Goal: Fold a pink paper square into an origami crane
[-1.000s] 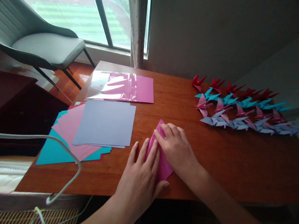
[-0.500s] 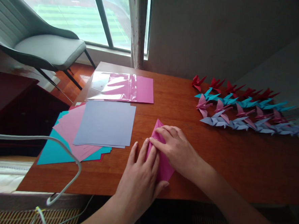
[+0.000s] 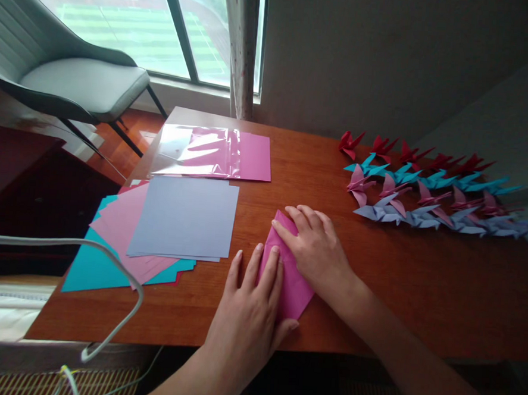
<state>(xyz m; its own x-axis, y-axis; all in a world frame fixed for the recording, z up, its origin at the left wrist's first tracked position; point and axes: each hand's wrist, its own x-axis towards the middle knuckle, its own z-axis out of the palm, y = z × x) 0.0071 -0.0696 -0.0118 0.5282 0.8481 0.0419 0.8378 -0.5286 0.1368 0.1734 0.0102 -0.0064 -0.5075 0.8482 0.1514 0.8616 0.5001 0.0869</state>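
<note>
A folded magenta paper (image 3: pixel 292 282) lies on the wooden table (image 3: pixel 419 290) near its front edge. My left hand (image 3: pixel 248 313) rests flat on the paper's lower left part, fingers stretched out. My right hand (image 3: pixel 317 248) lies across the paper's upper part, fingers extended and pressing it down near the top point. Both hands touch the paper; neither grips it.
A stack of loose sheets, lilac (image 3: pixel 184 216) on top over pink and teal, lies left of the hands. A clear plastic sleeve (image 3: pixel 199 152) with pink paper is behind it. Rows of folded paper cranes (image 3: pixel 425 189) fill the right side. A chair (image 3: pixel 75 73) stands by the window; a cable (image 3: pixel 117 319) hangs at the left.
My right hand slid up along the magenta paper toward its top point, uncovering more of the lower right flap. My left hand stayed in place.
</note>
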